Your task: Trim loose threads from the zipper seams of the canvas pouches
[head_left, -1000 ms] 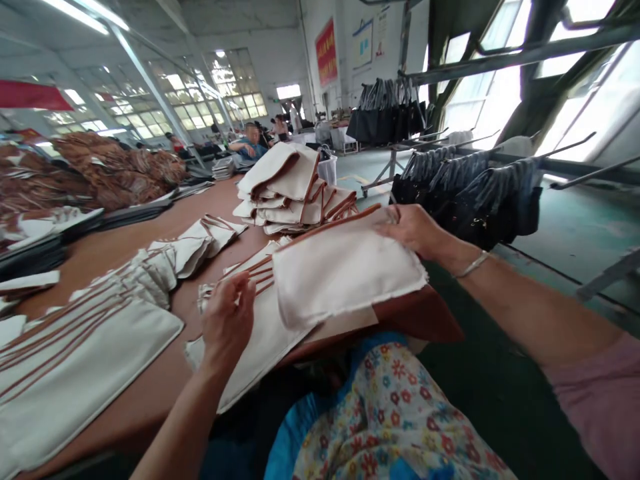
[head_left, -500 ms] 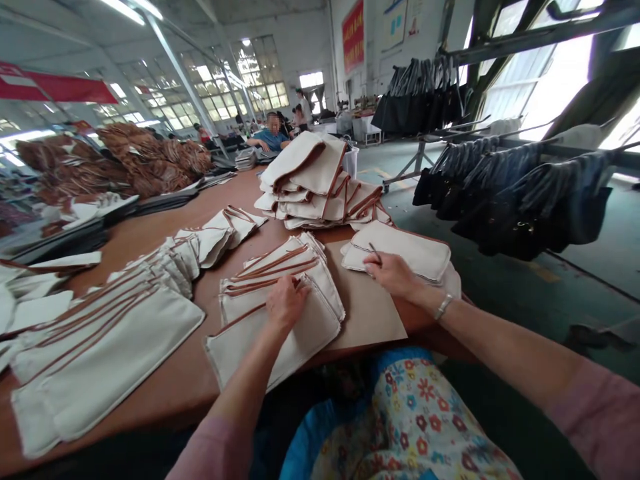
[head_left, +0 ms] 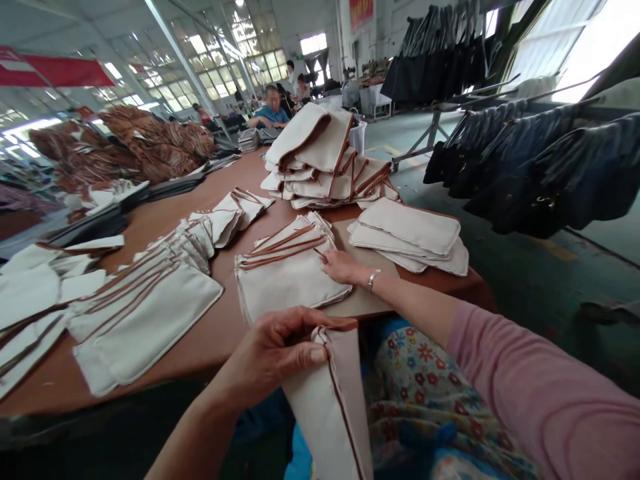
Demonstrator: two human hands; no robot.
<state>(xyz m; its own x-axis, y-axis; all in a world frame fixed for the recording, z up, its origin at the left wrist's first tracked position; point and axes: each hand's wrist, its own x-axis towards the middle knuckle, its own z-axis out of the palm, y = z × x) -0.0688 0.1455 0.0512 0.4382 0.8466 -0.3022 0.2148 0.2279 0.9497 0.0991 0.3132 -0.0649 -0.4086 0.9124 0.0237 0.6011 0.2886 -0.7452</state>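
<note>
My left hand (head_left: 285, 347) is closed on the top corner of a cream fabric pouch (head_left: 320, 413) with brown edging, which hangs down over my lap in front of the table edge. My right hand (head_left: 343, 267) reaches over the fanned stack of cream pouches (head_left: 295, 280) in front of me. Between its fingers is a thin dark tool (head_left: 320, 253), only its slim tip showing, so its kind is unclear. Beside this hand, a second cream pile (head_left: 410, 230) lies flat at the table's right edge.
A tall heap of cream pouches (head_left: 313, 153) stands at the back of the brown table (head_left: 225, 267). A long overlapping row (head_left: 155, 327) lies on the left. Dark bags (head_left: 540, 180) hang from racks at the right. Another person (head_left: 271, 115) sits beyond the table.
My left hand has lifted a pouch from the fanned stack and brought it toward my lap. My right hand has moved left from the right pile, keeping the thin tool.
</note>
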